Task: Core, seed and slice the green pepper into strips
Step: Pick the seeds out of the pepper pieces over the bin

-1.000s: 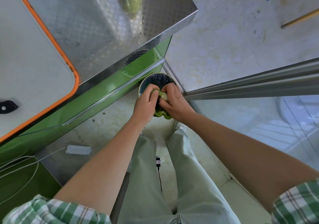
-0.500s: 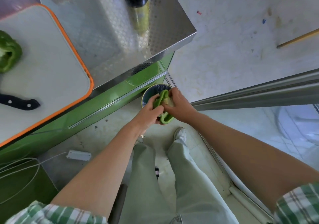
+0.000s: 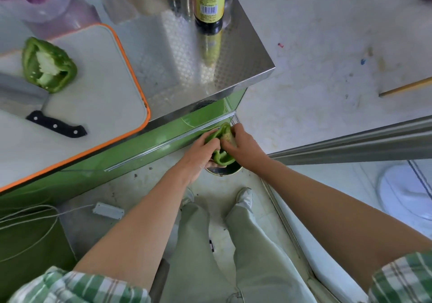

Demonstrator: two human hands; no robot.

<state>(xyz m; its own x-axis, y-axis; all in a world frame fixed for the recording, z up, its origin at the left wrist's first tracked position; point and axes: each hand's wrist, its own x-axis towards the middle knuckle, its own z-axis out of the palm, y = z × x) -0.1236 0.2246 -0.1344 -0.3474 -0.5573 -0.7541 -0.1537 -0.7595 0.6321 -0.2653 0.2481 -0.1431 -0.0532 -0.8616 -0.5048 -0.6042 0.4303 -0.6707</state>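
Seeding 1 pepper half (image 3: 222,158) low beside the counter (image 3: 187,73), over a bin (image 3: 224,172) on the floor. Clasping its shell in the left grip (image 3: 198,152); pinching at the pale core with the right grip (image 3: 245,148). Already halved, judging by the 2nd half (image 3: 49,65) lying unseeded on the board (image 3: 105,80) near the knife (image 3: 56,125). Left to do, apparently: clearing both cores, then slicing strips

The held pepper half (image 3: 221,156) and the loose pepper half (image 3: 49,65) are bright green with pale insides. The cutting board (image 3: 98,73) is white, rimmed orange; the knife handle (image 3: 57,125) black; the surface (image 3: 177,52) silvery with a dimpled pattern; the sleeves (image 3: 77,286) green-and-white plaid.
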